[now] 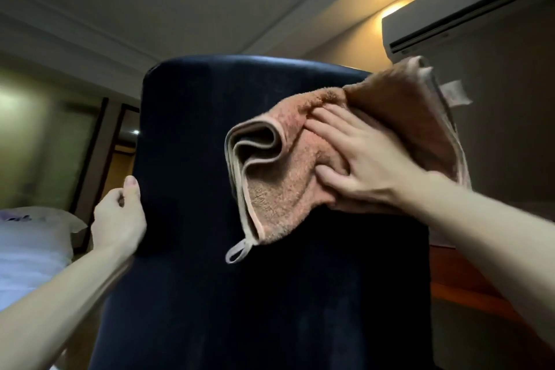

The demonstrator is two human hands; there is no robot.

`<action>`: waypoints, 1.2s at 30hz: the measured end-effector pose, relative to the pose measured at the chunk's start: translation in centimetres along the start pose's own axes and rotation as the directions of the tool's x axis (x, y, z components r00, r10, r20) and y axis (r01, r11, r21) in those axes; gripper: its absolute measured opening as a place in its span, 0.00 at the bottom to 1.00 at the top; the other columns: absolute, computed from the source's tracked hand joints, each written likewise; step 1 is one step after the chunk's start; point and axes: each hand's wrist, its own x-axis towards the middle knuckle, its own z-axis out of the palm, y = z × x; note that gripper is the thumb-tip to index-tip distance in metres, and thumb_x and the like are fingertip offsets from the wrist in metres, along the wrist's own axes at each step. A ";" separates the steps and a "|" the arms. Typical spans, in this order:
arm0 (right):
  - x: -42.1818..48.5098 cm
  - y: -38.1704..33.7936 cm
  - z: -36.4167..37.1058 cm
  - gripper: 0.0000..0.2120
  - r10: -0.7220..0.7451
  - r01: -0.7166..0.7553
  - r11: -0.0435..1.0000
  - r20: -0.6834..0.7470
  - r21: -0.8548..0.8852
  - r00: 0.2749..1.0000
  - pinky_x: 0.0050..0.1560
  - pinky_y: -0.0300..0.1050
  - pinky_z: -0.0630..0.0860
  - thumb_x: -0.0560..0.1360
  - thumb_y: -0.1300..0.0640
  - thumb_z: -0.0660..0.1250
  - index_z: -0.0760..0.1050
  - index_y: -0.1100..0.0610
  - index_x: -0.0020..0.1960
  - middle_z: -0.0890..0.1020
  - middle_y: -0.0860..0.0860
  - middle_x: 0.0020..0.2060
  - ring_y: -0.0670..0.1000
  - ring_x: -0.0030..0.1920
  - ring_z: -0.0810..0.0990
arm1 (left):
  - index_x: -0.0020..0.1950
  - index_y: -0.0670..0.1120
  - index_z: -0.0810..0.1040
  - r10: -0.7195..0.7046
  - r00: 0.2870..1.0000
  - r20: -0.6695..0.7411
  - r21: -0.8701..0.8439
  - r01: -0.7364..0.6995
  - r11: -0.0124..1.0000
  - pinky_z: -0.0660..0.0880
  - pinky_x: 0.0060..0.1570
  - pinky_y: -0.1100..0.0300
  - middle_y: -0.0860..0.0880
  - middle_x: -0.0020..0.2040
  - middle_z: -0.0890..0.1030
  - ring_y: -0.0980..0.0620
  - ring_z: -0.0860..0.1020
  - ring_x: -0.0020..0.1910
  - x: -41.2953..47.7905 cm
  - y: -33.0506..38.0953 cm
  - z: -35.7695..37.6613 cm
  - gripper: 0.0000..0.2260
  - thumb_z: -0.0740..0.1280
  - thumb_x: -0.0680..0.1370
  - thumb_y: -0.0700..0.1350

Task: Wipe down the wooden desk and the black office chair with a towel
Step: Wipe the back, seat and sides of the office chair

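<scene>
Pressing the towel (279,189) flat against the chair (195,159) back, the right hand (360,165) lays its fingers (327,126) straight; the left hand (118,219) grips the chair's edge. Beyond, a bed (27,249) left, counter (459,279) right, air conditioner (465,9) overhead.

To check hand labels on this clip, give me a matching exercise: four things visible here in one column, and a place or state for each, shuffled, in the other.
1 left hand
2 right hand
3 towel
4 air conditioner

A high on the wall, upper right
B grips the chair by its side edge
C pressed flat on the towel
D bunched against the chair back

Pairs: 1-B, 2-C, 3-D, 4-A
</scene>
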 end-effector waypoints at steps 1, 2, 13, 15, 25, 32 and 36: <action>-2.3 -1.6 1.7 0.34 -0.026 0.027 0.999 -0.015 0.030 1.000 0.81 0.53 0.57 0.74 0.42 0.65 0.72 0.57 0.75 0.71 0.57 0.76 0.58 0.78 0.66 | 0.37 0.45 0.67 -0.004 1.000 0.006 0.000 0.004 1.000 0.66 0.48 0.49 0.45 0.38 0.72 0.40 0.71 0.43 0.3 0.0 -0.1 0.26 0.53 0.86 0.62; -4.5 -3.6 3.5 0.34 0.000 0.000 0.998 0.000 0.062 1.000 0.80 0.55 0.59 0.72 0.42 0.67 0.74 0.57 0.74 0.72 0.57 0.75 0.58 0.78 0.68 | 0.37 0.45 0.67 -0.010 1.000 0.017 0.006 0.010 1.000 0.67 0.48 0.49 0.44 0.39 0.73 0.40 0.71 0.43 0.5 0.0 -0.2 0.26 0.53 0.86 0.62; -15.9 -9.2 7.3 0.25 0.232 -0.225 0.806 0.057 0.547 0.971 0.75 0.46 0.67 0.78 0.50 0.70 0.67 0.41 0.72 0.65 0.27 0.72 0.37 0.74 0.66 | 0.53 0.42 0.77 -0.088 0.996 -0.014 -0.015 0.088 0.996 0.67 0.52 0.50 0.45 0.51 0.77 0.41 0.72 0.51 -1.1 0.9 -0.1 0.26 0.54 0.85 0.64; -14.9 -9.2 5.7 0.20 0.364 -0.388 0.696 0.169 0.604 0.916 0.66 0.43 0.74 0.77 0.50 0.71 0.72 0.39 0.66 0.76 0.30 0.63 0.37 0.66 0.75 | 0.57 0.42 0.77 -0.101 0.994 -0.037 -0.009 0.101 0.995 0.67 0.53 0.50 0.45 0.54 0.77 0.42 0.73 0.53 -1.8 1.7 -0.1 0.23 0.56 0.85 0.61; -13.2 -11.4 1.9 0.22 0.380 -0.510 -0.572 0.758 0.643 0.529 0.32 0.35 0.75 0.85 0.60 0.56 0.84 0.50 0.42 0.81 0.47 0.33 0.42 0.33 0.79 | 0.67 0.55 0.79 0.528 0.625 0.574 -0.127 -0.570 0.812 0.76 0.64 0.53 0.55 0.58 0.82 0.57 0.79 0.60 -10.2 9.7 -1.3 0.22 0.72 0.73 0.56; -14.6 -15.1 0.3 0.16 0.210 -0.313 -0.865 0.850 0.392 0.482 0.55 0.40 0.72 0.66 0.50 0.68 0.81 0.60 0.48 0.78 0.59 0.54 0.57 0.44 0.78 | 0.64 0.52 0.84 -0.081 0.075 0.994 0.082 -0.010 0.997 0.75 0.69 0.49 0.54 0.59 0.86 0.54 0.83 0.61 -14.4 11.5 -1.6 0.27 0.68 0.76 0.70; -17.0 -15.3 0.4 0.23 0.314 -0.372 -0.824 0.891 0.427 0.327 0.30 0.47 0.81 0.84 0.53 0.59 0.85 0.66 0.44 0.86 0.63 0.38 0.58 0.34 0.86 | 0.60 0.44 0.86 -0.170 0.162 0.972 0.162 0.062 0.985 0.75 0.69 0.46 0.44 0.60 0.86 0.47 0.83 0.62 -14.9 10.5 -2.5 0.27 0.72 0.74 0.65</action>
